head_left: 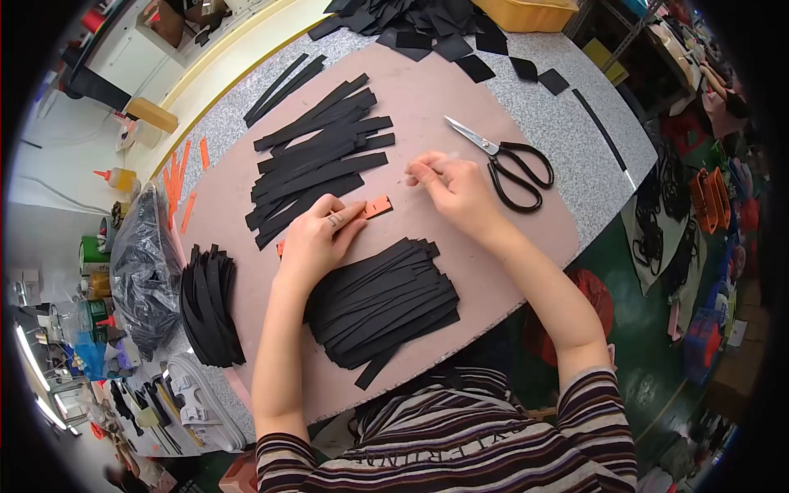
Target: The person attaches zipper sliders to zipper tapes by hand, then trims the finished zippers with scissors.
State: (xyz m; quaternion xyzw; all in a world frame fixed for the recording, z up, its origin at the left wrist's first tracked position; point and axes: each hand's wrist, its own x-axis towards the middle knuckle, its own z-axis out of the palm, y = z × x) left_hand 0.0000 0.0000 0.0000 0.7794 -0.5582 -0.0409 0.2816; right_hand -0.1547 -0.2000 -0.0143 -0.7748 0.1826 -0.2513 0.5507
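My left hand presses with its fingertips on an orange strip, which lies over a black strip on the pink board. To the right, my right hand is raised over the board, its thumb and index finger pinched on something thin and pale that I cannot make out. Loose black strips lie spread beyond my left hand. Nearer my body is a thick pile of black strips. Black-handled scissors lie open to the right of my right hand.
Black square pieces are heaped at the table's far edge beside a yellow bin. More black strips and orange strips lie at the left, near a plastic-wrapped bundle. A thin black rod rests at the right.
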